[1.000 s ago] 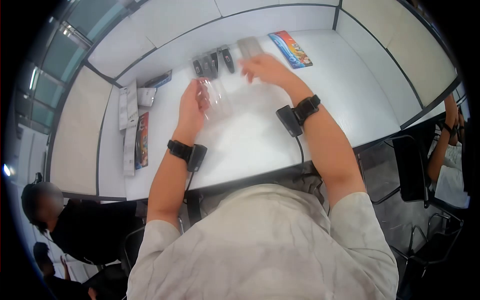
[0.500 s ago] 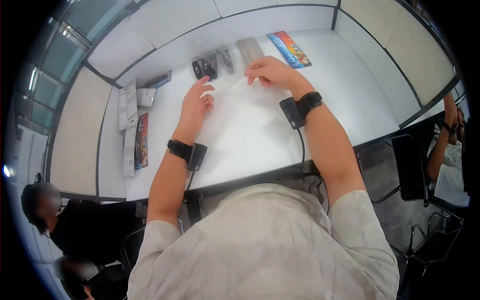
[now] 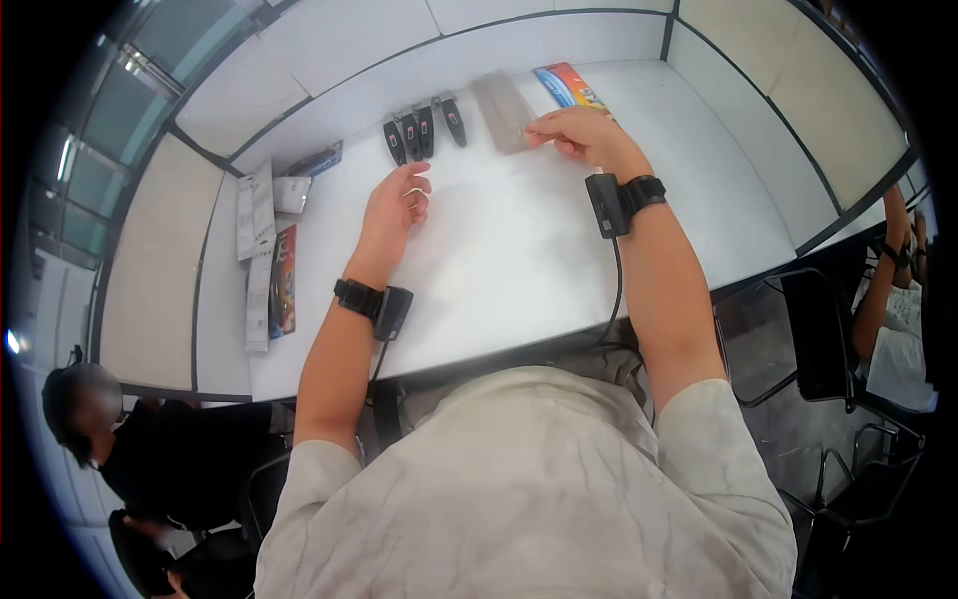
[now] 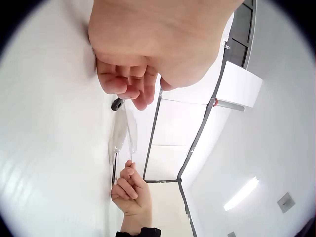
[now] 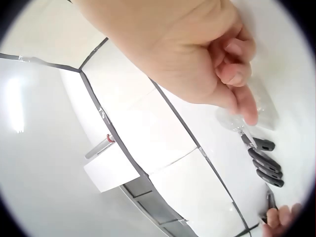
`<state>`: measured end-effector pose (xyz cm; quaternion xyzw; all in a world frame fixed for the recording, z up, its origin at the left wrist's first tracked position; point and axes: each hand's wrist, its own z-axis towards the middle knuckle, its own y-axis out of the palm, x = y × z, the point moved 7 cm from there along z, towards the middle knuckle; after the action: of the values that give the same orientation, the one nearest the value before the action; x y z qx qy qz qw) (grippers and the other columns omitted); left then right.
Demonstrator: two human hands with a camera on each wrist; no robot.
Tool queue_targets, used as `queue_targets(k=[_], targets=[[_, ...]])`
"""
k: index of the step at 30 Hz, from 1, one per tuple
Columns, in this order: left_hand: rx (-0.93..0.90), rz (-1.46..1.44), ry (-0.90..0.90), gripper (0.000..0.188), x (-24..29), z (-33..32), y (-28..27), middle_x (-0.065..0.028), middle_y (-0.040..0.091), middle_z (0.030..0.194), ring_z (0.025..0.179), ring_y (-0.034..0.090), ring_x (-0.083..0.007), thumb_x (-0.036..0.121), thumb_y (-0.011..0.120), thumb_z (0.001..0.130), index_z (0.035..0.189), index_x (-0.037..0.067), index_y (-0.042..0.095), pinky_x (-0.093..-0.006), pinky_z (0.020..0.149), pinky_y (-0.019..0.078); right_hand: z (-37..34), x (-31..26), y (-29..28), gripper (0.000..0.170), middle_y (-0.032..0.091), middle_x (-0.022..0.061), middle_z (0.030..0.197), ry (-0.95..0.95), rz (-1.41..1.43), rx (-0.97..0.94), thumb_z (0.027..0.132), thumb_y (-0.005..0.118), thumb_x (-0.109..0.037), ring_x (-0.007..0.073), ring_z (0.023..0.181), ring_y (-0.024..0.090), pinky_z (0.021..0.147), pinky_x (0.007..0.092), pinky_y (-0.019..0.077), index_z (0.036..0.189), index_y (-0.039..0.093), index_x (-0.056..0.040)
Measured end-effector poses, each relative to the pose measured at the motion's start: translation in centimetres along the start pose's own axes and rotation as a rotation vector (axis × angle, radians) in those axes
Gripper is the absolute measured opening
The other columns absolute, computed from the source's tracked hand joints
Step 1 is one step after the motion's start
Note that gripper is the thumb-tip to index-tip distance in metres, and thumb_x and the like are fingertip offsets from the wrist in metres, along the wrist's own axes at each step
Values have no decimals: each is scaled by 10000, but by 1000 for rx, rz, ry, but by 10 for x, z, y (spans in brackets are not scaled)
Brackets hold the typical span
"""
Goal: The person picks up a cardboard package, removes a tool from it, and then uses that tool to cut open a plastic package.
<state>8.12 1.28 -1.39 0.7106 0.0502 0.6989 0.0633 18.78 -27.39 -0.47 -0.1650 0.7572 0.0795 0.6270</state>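
My right hand (image 3: 584, 135) is at the back of the table. Its thumb and fingertips pinch the edge of a clear plastic blister shell (image 5: 232, 118). In the head view this shell overlaps other clear plastic packaging (image 3: 496, 95) lying there. My left hand (image 3: 392, 210) hangs just above the table with loosely bent fingers and holds nothing. Beyond its fingertips, several black-handled tools (image 3: 409, 138) with silvery ends lie side by side. One more black-handled tool (image 3: 454, 120) lies a little to their right.
A colourful printed card (image 3: 564, 82) lies behind my right hand, partly covered by it. White packets (image 3: 261, 210) and another printed card (image 3: 285, 290) are piled along the left side. Low partition walls (image 3: 559, 38) enclose the table, and people sit beyond it.
The clear shell was in my left hand and is now in my right. My right hand has moved right, over the plastic packaging. The left hand has let go and stays nearly in place.
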Motion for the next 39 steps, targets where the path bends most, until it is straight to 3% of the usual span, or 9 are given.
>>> queue_targets(k=[3,12,15,18,19,22,23,29,39], targets=[[-18,7,21,394,1,-1,0,-31,576,881,661,483,-103,323,485,1046,1201,-19,603,-261,605,375,4,4,-3,236,734,-25,856,-46,30,-54,888,738,-269,50,571,429,542,204,367,912,777,-38],[-10,-6,-5,379,2,-2,3,-27,576,872,659,480,-101,318,475,1049,1183,-11,608,-264,606,376,-2,-5,-6,296,726,14,808,57,-387,57,865,758,-344,64,565,462,526,247,381,860,762,-47],[-6,3,-11,370,2,-3,3,-22,577,865,661,483,-98,314,477,1046,1175,-6,610,-266,607,377,16,-3,-11,298,743,40,861,-149,-190,87,874,745,-337,88,604,529,566,255,426,893,751,-40],[0,2,-12,363,2,-3,3,-17,579,857,660,485,-96,311,473,1046,1167,-1,615,-265,607,377,28,-9,-11,318,746,40,863,-423,-249,231,876,737,-349,137,678,611,654,283,489,943,746,-38],[-4,12,-7,361,3,-3,4,-16,580,856,660,486,-95,309,472,1046,1164,0,617,-264,607,378,29,-13,-10,334,738,50,982,-524,-434,284,865,741,-361,197,862,668,792,333,521,1040,748,-76],[-9,29,-6,355,3,-3,4,-15,581,853,661,489,-94,305,471,1045,1156,4,621,-261,607,380,20,-16,10,380,688,63,1156,-674,-648,368,845,756,-359,225,1021,641,894,367,507,1135,733,-115],[-6,28,-14,352,2,-2,3,-14,582,853,662,490,-94,304,471,1044,1153,6,623,-260,607,381,17,-16,20,515,624,85,1278,-712,-640,265,823,765,-408,260,1155,587,975,392,473,1260,680,-149],[-18,26,-14,346,0,-1,3,-13,587,859,671,493,-91,303,481,1041,1149,11,630,-259,609,386,0,-15,56,585,633,109,1213,-653,-1040,370,779,765,-491,323,1175,560,955,480,437,1272,632,-204],[-19,38,-15,352,-1,0,1,-12,585,857,674,491,-94,306,480,1044,1158,10,634,-262,616,387,10,-9,55,447,620,118,1185,-602,-1115,398,794,737,-374,341,1158,558,966,486,432,1192,642,-195]])
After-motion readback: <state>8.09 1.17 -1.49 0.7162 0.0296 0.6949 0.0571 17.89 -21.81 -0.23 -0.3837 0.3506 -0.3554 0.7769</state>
